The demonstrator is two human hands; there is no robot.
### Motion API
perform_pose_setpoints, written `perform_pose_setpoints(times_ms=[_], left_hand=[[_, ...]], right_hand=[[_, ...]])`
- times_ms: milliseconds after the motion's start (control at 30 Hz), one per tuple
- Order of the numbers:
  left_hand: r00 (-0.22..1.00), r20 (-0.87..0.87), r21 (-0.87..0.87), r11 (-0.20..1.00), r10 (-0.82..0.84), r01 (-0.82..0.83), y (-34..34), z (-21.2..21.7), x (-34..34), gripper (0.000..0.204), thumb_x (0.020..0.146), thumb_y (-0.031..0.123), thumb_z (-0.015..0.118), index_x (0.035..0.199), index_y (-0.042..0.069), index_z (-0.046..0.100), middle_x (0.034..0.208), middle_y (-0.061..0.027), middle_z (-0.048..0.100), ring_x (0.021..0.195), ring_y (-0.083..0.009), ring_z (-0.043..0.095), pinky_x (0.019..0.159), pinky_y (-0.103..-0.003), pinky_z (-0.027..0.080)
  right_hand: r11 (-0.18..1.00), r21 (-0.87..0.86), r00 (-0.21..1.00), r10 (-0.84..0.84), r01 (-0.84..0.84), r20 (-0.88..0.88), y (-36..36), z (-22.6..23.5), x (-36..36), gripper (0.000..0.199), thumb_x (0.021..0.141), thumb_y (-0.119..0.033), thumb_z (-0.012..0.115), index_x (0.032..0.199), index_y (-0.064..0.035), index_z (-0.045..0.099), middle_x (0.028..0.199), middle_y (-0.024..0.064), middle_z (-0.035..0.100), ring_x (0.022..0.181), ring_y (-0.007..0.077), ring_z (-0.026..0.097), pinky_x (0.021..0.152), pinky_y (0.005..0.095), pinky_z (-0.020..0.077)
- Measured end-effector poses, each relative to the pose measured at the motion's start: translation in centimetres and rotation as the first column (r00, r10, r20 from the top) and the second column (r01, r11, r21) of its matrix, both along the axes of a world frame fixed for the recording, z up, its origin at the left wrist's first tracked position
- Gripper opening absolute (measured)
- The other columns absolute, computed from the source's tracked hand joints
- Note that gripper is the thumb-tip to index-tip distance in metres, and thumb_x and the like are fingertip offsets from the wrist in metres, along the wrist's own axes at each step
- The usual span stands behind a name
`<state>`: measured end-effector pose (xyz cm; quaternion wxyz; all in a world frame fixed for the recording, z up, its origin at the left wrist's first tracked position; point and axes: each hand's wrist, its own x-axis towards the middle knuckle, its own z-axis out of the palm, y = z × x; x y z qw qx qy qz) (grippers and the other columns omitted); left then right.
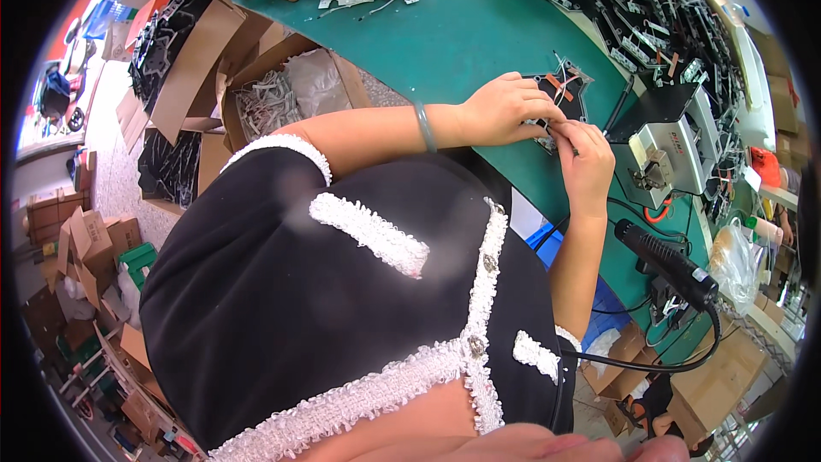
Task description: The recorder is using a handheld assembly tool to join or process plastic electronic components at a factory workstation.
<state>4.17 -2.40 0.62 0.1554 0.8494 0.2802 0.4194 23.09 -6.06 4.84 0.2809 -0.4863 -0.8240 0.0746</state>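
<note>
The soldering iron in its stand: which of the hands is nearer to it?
Right. The right hand is just above the soldering iron; the left hand is farther away.

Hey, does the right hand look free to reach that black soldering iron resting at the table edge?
Probably yes, but not at once. The right hand is busy pinching wires on the black star-shaped part with the left hand. The soldering iron lies just beside the right forearm, with nothing between them.

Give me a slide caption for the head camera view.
Both hands, left and right, work a black star-shaped part with wires on a green table.
</note>
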Motion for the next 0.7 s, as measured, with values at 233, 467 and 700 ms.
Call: perform_pose_setpoints(times_ms=[233, 467, 700], left_hand=[[0.995, 0.086, -0.053, 0.997, -0.044, 0.048, 0.6, -0.8, 0.2, 0.019, 0.08, 0.015, 0.071, 0.099, 0.016, 0.072, 0.088, -0.0004, 0.067, 0.084, -0.0195, 0.063, 0.074, -0.034, 0.05], [0.983, 0.16, -0.244, 0.961, -0.095, 0.133, 0.7, -0.5, 0.4, 0.015, 0.081, 0.012, 0.07, 0.096, 0.013, 0.073, 0.088, -0.0023, 0.066, 0.079, -0.0201, 0.064, 0.068, -0.032, 0.052], [0.991, 0.098, -0.109, 0.989, -0.092, 0.102, 0.6, -0.7, 0.9, 0.01, 0.08, 0.012, 0.071, 0.089, 0.013, 0.072, 0.085, -0.0003, 0.064, 0.079, -0.02, 0.063, 0.069, -0.033, 0.051]], right_hand=[[0.938, -0.198, 0.867, -0.339, 0.284, -0.365, -2.6, -1.9, 0.9, 0.026, 0.075, -0.004, 0.077, 0.097, -0.0005, 0.064, 0.088, 0.0052, 0.066, 0.082, 0.0144, 0.063, 0.076, 0.0275, 0.0508], [0.935, -0.211, 0.82, -0.353, 0.286, -0.451, -2.5, -3.0, 0.7, 0.02, 0.074, -0.005, 0.077, 0.09, -0.0025, 0.066, 0.082, 0.0059, 0.065, 0.077, 0.0162, 0.062, 0.071, 0.0272, 0.0492], [0.936, -0.177, 0.854, -0.351, 0.305, -0.385, -2.5, -3.2, 0.8, 0.018, 0.077, -0.003, 0.075, 0.093, -0.0024, 0.067, 0.084, 0.0049, 0.064, 0.075, 0.0122, 0.061, 0.071, 0.0255, 0.0491]])
